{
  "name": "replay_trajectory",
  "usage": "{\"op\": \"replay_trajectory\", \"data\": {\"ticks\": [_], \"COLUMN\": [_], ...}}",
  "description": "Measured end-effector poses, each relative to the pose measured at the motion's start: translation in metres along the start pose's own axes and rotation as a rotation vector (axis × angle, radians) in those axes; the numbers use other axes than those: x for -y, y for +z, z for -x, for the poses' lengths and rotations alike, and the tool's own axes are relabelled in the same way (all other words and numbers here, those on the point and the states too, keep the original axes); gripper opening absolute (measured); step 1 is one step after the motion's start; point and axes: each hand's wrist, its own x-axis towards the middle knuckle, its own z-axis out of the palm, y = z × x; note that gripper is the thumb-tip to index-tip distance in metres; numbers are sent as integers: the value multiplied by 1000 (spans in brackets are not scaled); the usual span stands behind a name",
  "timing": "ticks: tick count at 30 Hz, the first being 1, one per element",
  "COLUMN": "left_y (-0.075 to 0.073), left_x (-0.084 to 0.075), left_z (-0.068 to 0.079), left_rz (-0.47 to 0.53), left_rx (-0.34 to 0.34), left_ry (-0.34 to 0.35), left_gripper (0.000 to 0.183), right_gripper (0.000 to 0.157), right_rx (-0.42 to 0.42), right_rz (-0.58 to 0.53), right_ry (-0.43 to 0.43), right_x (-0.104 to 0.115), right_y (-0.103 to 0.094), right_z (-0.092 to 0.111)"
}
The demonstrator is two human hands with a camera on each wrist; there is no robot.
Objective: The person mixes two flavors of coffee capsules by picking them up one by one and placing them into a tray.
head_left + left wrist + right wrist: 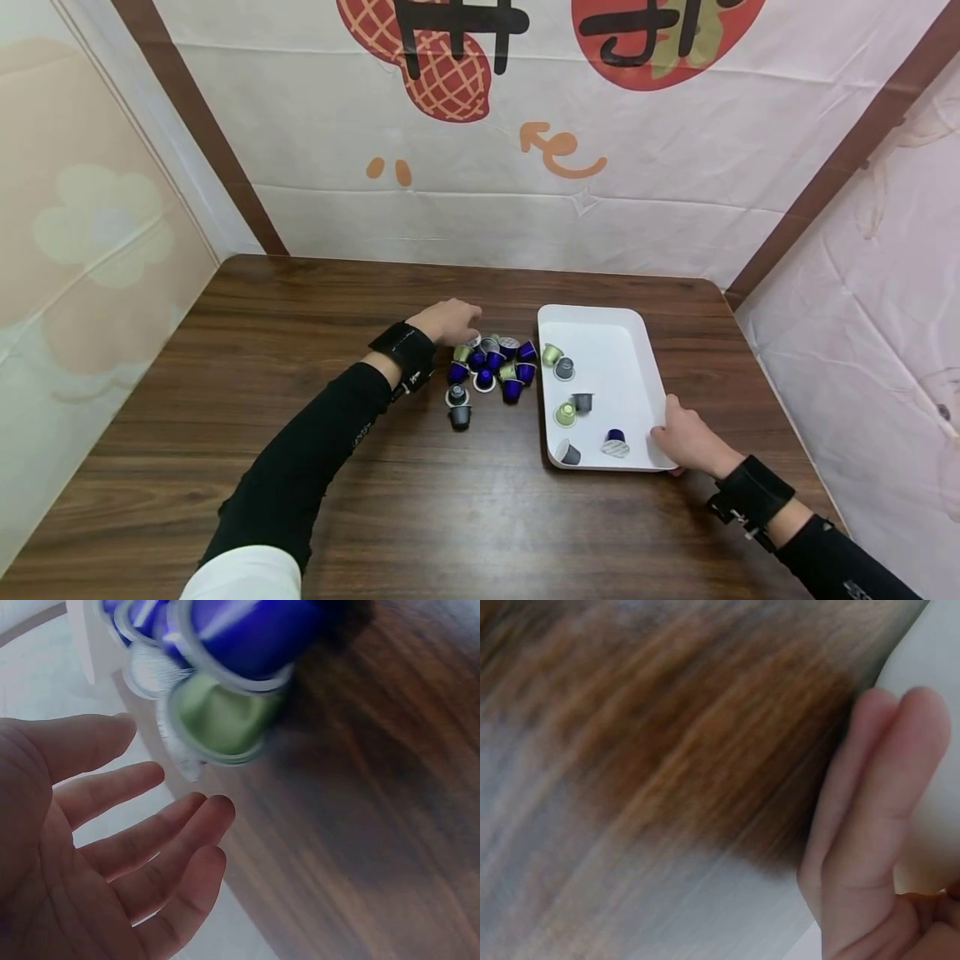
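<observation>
Blue, green and grey coffee capsules lie in a pile (495, 360) at mid-table. My left hand (447, 322) is at the pile's far left edge, its palm empty and fingers spread and slightly bent. In the left wrist view, a green capsule (225, 716) and a blue capsule (251, 634) sit just beyond those fingertips. My right hand (696, 439) holds the near right edge of the white tray (622, 358), thumb over the rim. In the right wrist view, its fingers (870, 817) lie along the tray's outer side.
Several capsules lie scattered in the tray, among them a green capsule (566, 413) and a blue capsule (616, 443). A grey capsule (460, 417) stands at the pile's near side. The wooden table (315, 325) is bounded by a white printed cloth (480, 225) behind.
</observation>
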Motion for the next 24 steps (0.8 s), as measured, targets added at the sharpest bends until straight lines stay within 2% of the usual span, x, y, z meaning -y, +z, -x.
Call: {"op": "replay_trajectory", "data": {"ticks": [6,12,24], "left_y": [8,11,16], "left_x": [6,5,5], "left_z": [-5,-7,-8], "left_rz": [-18,5,-9], "left_rx": [11,-1,-2], "left_ry": [-10,0,17], "left_gripper": [43,31,21], "right_gripper": [51,53,53], "right_rx": [-7,1,4], "right_rz": [6,5,8], "right_ry": [-2,6,5], "right_x": [1,1,2], "right_y": [0,0,-1], "right_z": [0,0,1]}}
